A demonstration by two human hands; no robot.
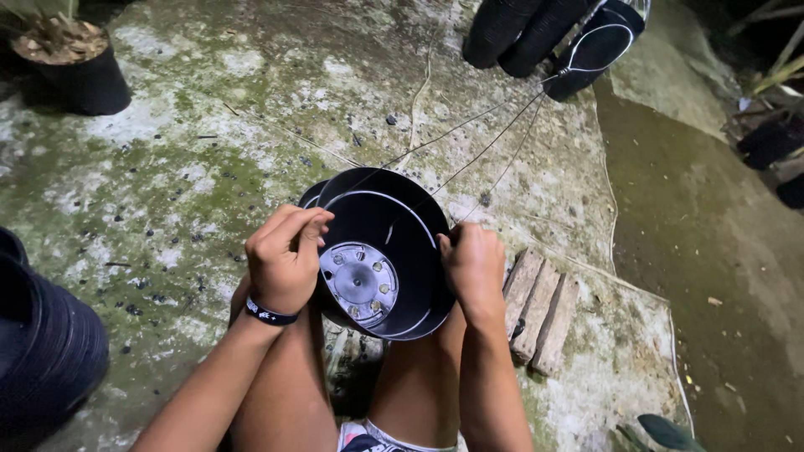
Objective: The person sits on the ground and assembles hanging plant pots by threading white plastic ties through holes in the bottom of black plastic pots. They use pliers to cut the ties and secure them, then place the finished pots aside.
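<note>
A black plastic plant pot (pixel 381 251) lies tilted on my knees, its open mouth facing me and its pale base with drain holes showing inside. My left hand (pixel 285 255) pinches the pot's left rim; a dark band sits on that wrist. My right hand (pixel 473 264) grips the right rim. Thin hanger wires (pixel 490 151) run from the pot's rim up to the far right, toward a stack of black pots (pixel 544 38).
The ground is mossy concrete (pixel 209 159). A black pot with dry plant matter (pixel 71 63) stands at top left. A stack of dark pots (pixel 42 351) sits at the left edge. A small wooden slat block (pixel 540 305) lies by my right knee. Bare soil (pixel 712 251) lies to the right.
</note>
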